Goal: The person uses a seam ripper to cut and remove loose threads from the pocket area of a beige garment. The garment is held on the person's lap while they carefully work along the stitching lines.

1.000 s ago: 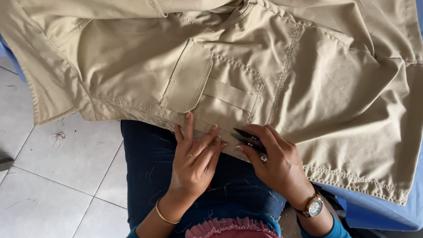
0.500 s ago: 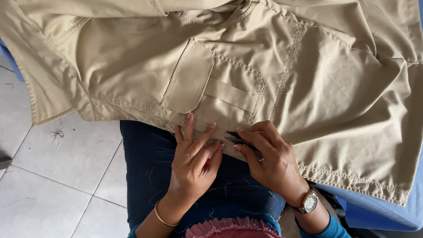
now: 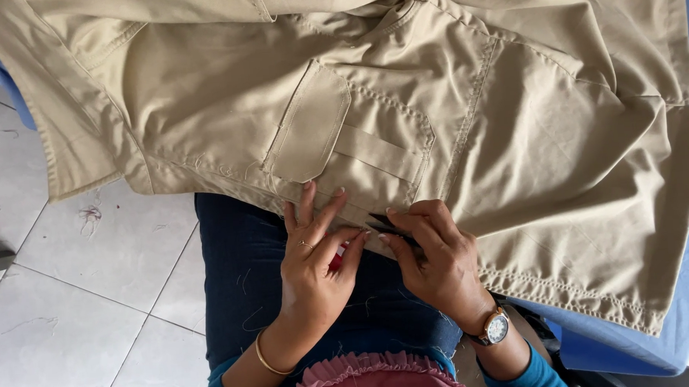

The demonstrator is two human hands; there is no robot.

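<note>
Head view: you are looking straight down at your lap and both hands.
Garment [image 3: 450,117]: a khaki piece with a flap pocket [image 3: 309,125] is lying spread across the top and right of the view, its lower edge draping onto your lap at about 6 o'clock from the pocket.
Left hand [image 3: 313,266]: you are resting it on the garment's lower edge, fingers spread apart and pointing toward 1 o'clock, pressing the cloth flat; a ring is showing on one finger and a thin bangle [image 3: 265,361] is sitting on the wrist.
Right hand [image 3: 434,255]: you are keeping it just beside the left, at its 3 o'clock, fingers curled together and clamped on a small dark snips [image 3: 385,224] whose tip is pointing toward 10 o'clock at the hem.
Watch [image 3: 495,328]: it is sitting on your right wrist, at 5 o'clock from that hand.
Lap [image 3: 238,270]: dark blue cloth is showing under the hands.
Floor [image 3: 67,294]: pale tiles with loose thread scraps are lying at 9 o'clock.
Blue surface [image 3: 681,309]: it is lying under the garment at 4 o'clock.
</note>
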